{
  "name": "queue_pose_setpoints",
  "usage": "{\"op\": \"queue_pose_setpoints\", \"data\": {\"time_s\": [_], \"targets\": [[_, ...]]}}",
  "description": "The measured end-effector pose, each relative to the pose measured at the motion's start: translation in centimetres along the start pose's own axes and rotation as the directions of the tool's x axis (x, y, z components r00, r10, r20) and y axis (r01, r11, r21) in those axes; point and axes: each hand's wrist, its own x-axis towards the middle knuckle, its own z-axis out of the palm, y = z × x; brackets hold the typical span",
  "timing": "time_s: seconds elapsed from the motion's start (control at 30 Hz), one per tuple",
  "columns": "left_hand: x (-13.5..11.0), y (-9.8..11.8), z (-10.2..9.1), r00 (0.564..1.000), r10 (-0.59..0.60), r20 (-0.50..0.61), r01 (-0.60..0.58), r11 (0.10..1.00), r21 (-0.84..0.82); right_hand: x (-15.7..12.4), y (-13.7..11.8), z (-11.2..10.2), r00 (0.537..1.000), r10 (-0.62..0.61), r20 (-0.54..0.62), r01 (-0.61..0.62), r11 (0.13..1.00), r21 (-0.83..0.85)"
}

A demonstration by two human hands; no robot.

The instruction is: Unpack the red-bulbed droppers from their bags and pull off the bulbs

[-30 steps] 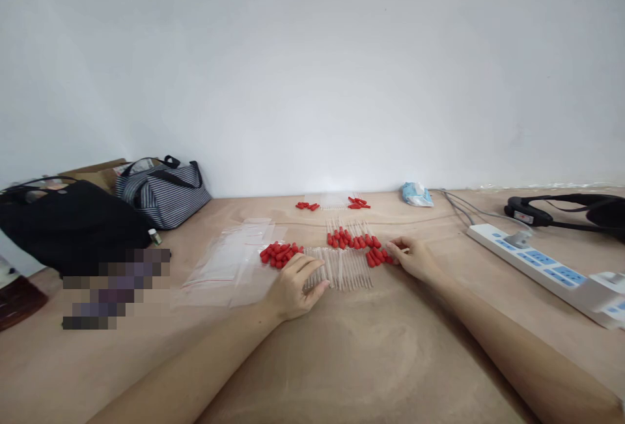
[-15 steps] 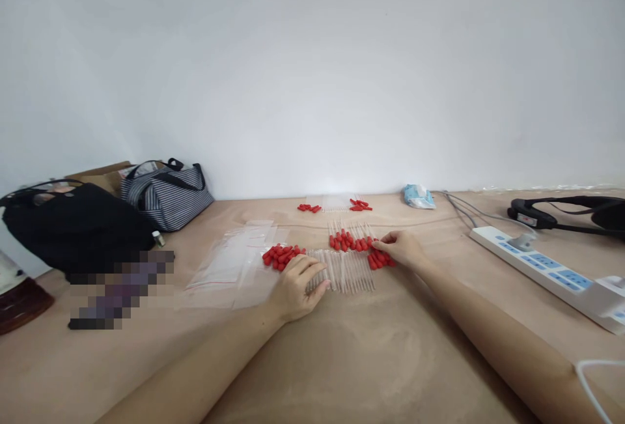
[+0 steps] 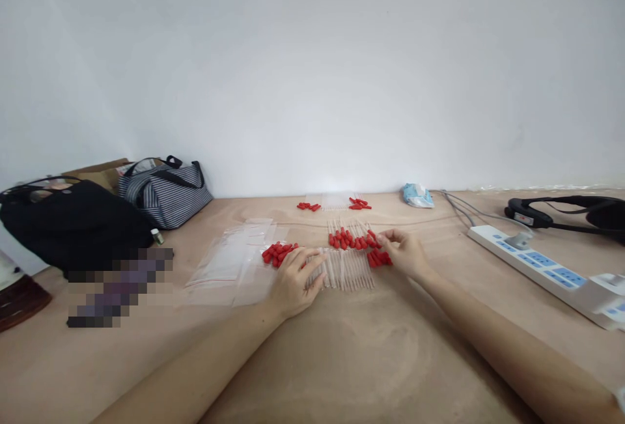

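Observation:
My left hand (image 3: 295, 282) lies over the left end of a row of thin clear tubes (image 3: 347, 271), its fingers apart and touching the tubes. Beside its fingertips is a heap of red rubber bulbs (image 3: 278, 253), partly hidden by the hand. My right hand (image 3: 404, 251) pinches a red rubber bulb (image 3: 374, 238) at the right side. Below those fingers lie more red bulbs (image 3: 379, 258). Behind the row, droppers with red bulbs (image 3: 343, 238) lie side by side, their thin clear stems pointing to the wall.
Clear zip bags (image 3: 224, 258) lie left of the heap. Further back is another bag with red bulbs (image 3: 360, 204) near it. A blue mask (image 3: 417, 195), a power strip (image 3: 541, 264) with cables and black headgear (image 3: 541, 213) lie right. A striped bag (image 3: 170, 196) and black bag (image 3: 78, 228) stand left.
My right hand has shifted slightly, and the red bulb at its fingertips is raised and tilted more. My left hand's thumb and fingers have parted a little over the tubes.

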Motion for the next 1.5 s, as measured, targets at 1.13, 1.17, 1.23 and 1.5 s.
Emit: {"op": "queue_pose_setpoints", "data": {"time_s": [1.13,1.17,1.23,1.5], "targets": [[-0.3,0.2,-0.4,0.971,0.237,0.011,-0.237,0.962,0.133,-5.5,-3.3,2.7,0.688,-0.711,0.144,0.711,0.622,-0.328],[-0.5,0.0,-0.4,0.976,0.218,0.015,-0.218,0.966,0.137,-5.5,-3.1,2.5,0.706,-0.696,0.13,0.692,0.641,-0.332],[-0.9,-0.5,-0.4,0.989,0.149,0.021,-0.151,0.979,0.137,-5.3,-2.6,2.1,0.761,-0.645,0.064,0.625,0.704,-0.337],[-1.8,-1.9,0.4,0.997,-0.077,0.017,0.075,0.993,0.094,-2.9,-0.6,1.7,0.897,-0.405,-0.175,0.414,0.91,0.016]]}}
